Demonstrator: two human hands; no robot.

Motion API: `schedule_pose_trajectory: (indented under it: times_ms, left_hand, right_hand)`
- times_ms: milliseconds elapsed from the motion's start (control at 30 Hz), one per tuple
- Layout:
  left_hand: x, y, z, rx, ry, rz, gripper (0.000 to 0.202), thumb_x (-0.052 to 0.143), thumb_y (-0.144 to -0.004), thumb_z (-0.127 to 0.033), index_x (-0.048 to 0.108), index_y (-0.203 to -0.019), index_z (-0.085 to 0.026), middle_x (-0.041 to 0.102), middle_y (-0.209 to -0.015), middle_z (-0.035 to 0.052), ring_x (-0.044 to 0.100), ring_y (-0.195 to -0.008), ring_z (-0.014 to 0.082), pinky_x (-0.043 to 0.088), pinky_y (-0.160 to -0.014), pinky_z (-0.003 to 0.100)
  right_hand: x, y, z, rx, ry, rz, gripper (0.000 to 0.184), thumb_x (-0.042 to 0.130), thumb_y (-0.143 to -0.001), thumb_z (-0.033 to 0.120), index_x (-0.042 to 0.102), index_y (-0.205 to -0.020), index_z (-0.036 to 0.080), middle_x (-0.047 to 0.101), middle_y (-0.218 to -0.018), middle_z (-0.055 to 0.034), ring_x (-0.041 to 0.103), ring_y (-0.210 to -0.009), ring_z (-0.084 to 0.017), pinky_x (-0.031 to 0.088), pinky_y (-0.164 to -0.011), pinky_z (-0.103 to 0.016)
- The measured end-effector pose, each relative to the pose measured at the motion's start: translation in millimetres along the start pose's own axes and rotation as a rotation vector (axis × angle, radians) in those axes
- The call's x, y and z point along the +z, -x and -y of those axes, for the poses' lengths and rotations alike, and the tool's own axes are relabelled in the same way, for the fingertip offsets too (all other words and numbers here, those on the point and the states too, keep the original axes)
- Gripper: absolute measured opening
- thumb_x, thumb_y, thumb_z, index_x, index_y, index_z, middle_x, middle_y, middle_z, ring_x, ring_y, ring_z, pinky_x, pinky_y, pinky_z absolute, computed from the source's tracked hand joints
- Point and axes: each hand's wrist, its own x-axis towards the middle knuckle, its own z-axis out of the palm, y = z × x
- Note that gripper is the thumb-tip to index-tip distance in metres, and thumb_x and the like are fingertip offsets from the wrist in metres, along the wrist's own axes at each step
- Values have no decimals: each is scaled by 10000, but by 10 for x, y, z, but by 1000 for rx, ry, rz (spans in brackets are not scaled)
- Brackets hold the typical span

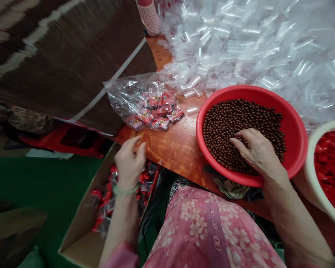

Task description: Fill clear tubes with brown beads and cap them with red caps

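My right hand [255, 150] is in a red plastic basin [297, 149], low over a heap of small, round, shiny brown beads [226, 119]. Its thumb and index finger come together at the beads; the other fingers are mostly hidden behind them. Slightly blurred, my left hand [130, 160] hangs above a cardboard box [80, 219] with its thumb and index finger apart and nothing visible between them. Inside the box lie several clear tubes with red caps [108, 193]. A green bangle circles the left wrist.
Clear plastic tubes [240, 48] pile across the back of the wooden table [167, 145]. A clear bag of red packets [159, 111] lies left of the basin. A white tub of red caps [312, 163] stands right. A large strapped carton [72, 56] rises at left. Another person's sleeve [149, 18] shows behind.
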Motion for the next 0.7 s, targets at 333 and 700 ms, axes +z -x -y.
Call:
schedule_pose_trajectory:
  times_ms: [333, 700]
  left_hand:
    - [1713, -1437, -1472, 356, -77, 286, 394, 392, -938, -68, 672, -1215, -71, 666, -1362, 259, 510, -1454, 357, 218, -1279, 658]
    - [1093, -1240, -1173, 456, 282, 69, 487, 546, -976, -327, 563, -1430, -152, 694, -1335, 176, 669, -1216, 281, 505, -1114, 465]
  right_hand:
    - [76, -5, -18, 94, 341, 358, 303, 472, -1053, 380, 660, -976, 155, 713, -1010, -149, 659, -938, -274, 481, -852, -364]
    - [-152, -32, 82, 46, -134, 98, 220, 526, -1028, 352, 682, -1065, 202, 747, -1052, -106, 699, -979, -255, 543, -911, -397]
